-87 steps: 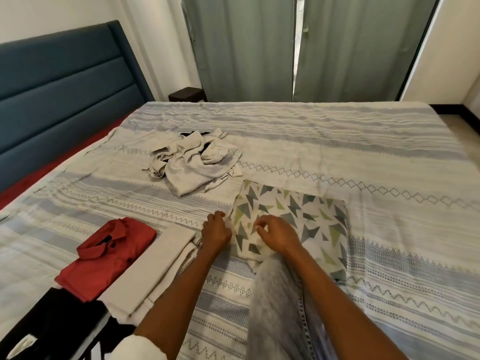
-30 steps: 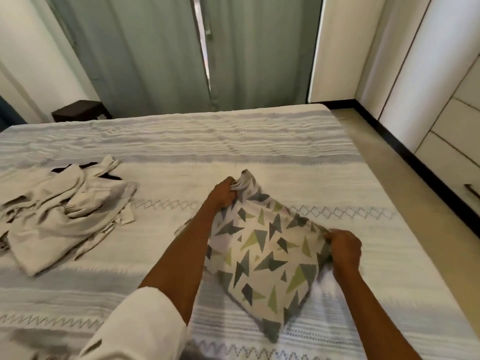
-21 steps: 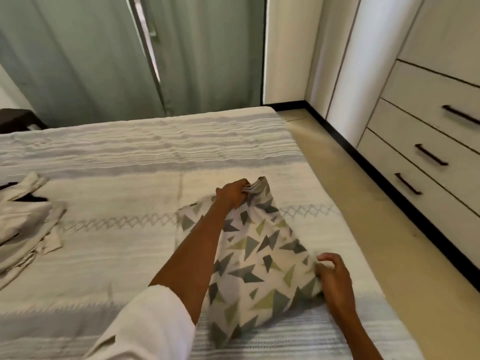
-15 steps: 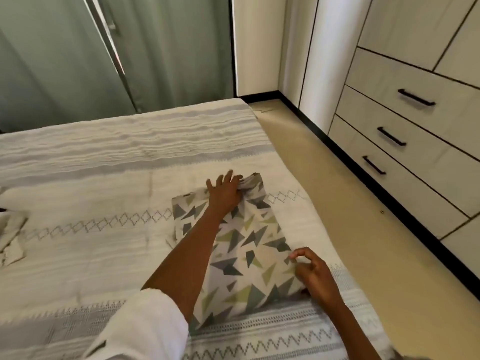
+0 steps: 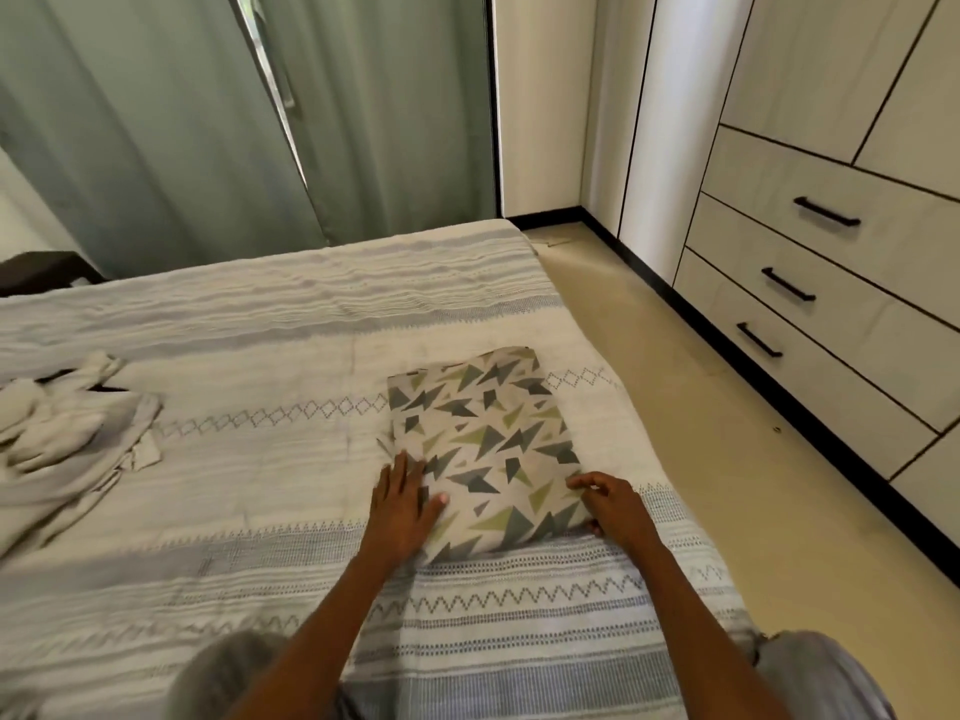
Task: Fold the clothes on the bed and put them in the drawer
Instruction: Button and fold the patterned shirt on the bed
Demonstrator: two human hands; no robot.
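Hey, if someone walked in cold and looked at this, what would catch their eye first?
The triangle-print cloth, folded flat near the bed's right edge, with the left hand lying flat on its near-left corner and the right hand at its near-right corner. Next, the rumpled beige clothes at far left and the closed drawers at right.
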